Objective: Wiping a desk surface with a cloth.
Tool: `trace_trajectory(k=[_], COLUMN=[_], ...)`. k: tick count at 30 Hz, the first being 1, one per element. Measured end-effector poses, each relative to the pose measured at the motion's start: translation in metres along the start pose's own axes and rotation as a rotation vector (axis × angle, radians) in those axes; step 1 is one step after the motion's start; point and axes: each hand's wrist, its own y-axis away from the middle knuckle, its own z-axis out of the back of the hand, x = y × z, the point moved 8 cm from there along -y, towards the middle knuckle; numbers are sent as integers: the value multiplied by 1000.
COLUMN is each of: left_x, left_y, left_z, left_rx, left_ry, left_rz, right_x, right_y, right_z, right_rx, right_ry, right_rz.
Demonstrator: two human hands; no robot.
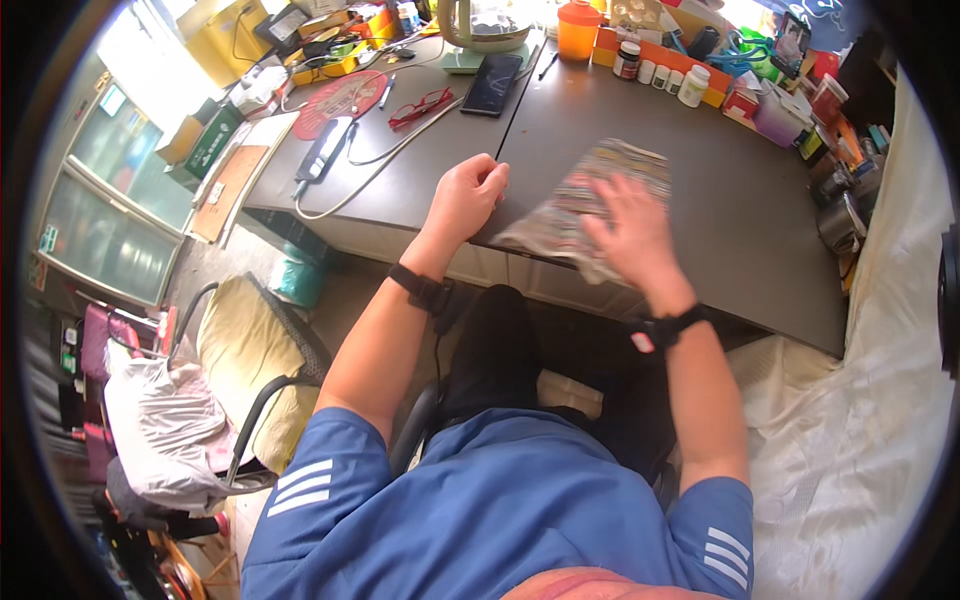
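Note:
On the dark grey desktop [739, 187] lies a striped, multicoloured cloth [566, 202], creased and partly folded. My right hand [630, 225] rests over its right part, palm down with the fingers spread; the hand and cloth are blurred. The cloth's near corner reaches the desk's front edge. To the left, my left hand [466, 196] is loosely curled into a fist at the desk's front edge, with nothing visible in it. What lies inside the curled fingers is hidden.
Beyond my hands are a black smartphone [491, 85], red-framed glasses [420, 108], a power strip [324, 150] with its cable, and a red round fan [341, 103]. An orange cup [577, 30] and several pill bottles [694, 85] line the back. A cushioned chair [247, 360] stands left.

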Motion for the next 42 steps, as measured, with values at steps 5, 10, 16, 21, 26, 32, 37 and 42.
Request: trace_trajectory(k=[5,10,16,21,26,32,37,42], left_x=[8,14,10,15,12,11,19,16], left_y=[-5,-14,-9,-8,-9,-13,-13,-11], left_z=[10,1,1,4,-3,4,5,11], left_rx=[-19,-1,27,26,20,16,-6,-64], left_ry=[84,192,285,369,306,268,204,171], left_rz=[31,29,-2,-10,-32,-75,-37,-19], right_x=[-179,-358,-358,-158,21,65,-22,-205], right_y=[82,181,184,77,-10,-29,13,103], right_z=[58,101,100,64,1,-27,9,80], right_rx=[-79,-50,1,-195,-246,-22,2,-150], right_ry=[161,322,419,274,-7,-141,-12,142], right_rz=[-246,-585,-721,-245,64,12,-95,-378])
